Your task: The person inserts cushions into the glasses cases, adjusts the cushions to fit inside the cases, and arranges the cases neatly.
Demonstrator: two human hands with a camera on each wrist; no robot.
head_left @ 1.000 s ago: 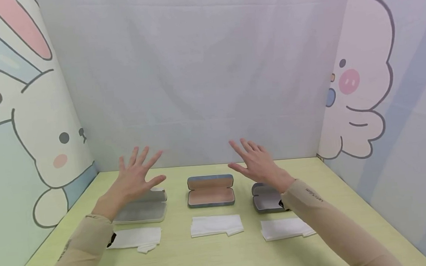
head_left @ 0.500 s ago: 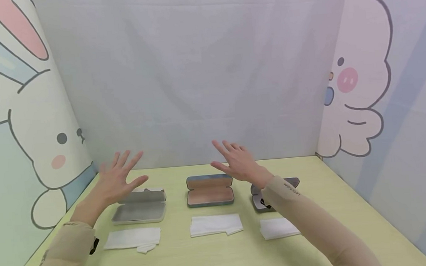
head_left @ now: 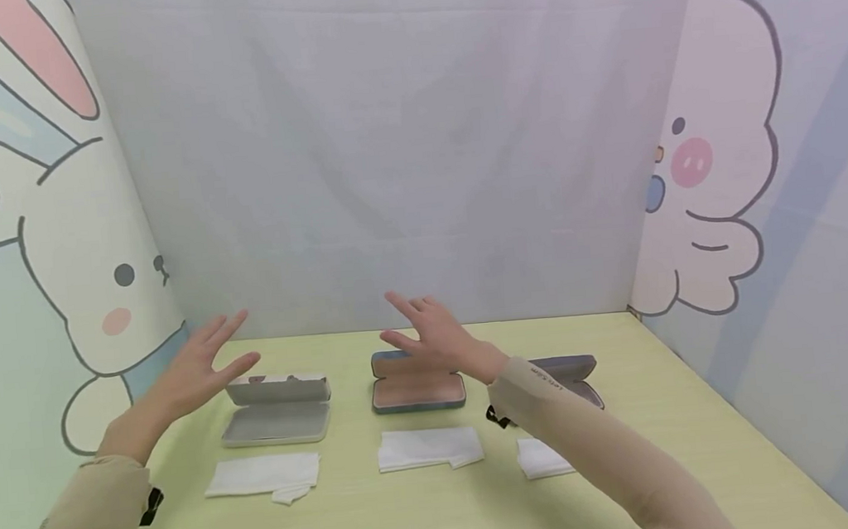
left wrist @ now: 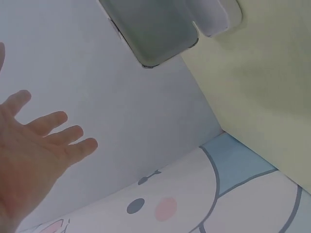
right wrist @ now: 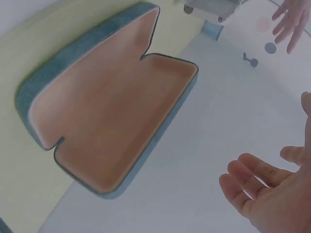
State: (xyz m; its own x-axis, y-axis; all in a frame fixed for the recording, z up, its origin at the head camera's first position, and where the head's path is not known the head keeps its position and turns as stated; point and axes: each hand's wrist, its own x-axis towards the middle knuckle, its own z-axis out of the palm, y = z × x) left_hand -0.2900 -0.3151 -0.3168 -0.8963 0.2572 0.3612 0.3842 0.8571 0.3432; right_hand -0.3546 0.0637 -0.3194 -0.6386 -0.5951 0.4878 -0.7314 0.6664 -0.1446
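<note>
My left hand (head_left: 192, 376) hovers with spread fingers just left of an open white glasses case (head_left: 275, 426) with grey lining. Its palm shows in the left wrist view, apart from that case. Over the back of the middle glasses case (head_left: 419, 393), blue outside and pink inside, my right hand (head_left: 441, 339) is held in the air, fingers extended and holding nothing. The right wrist view shows this case (right wrist: 107, 111) standing open with a bare pink lining. Behind my right forearm, a dark grey glasses case (head_left: 567, 367) is partly hidden.
In front of the cases lie three folded white cloths: a left cloth (head_left: 261, 474), a middle cloth (head_left: 429, 448) and a right cloth (head_left: 542, 459), partly covered by my sleeve. The pale yellow table (head_left: 385, 525) meets a grey curtain (head_left: 387, 176) behind and cartoon-printed side walls.
Both hands have swept to the left through the air. The right went from above the dark grey case to the middle one; the left moved off the white case. Cases and cloths have stayed put.
</note>
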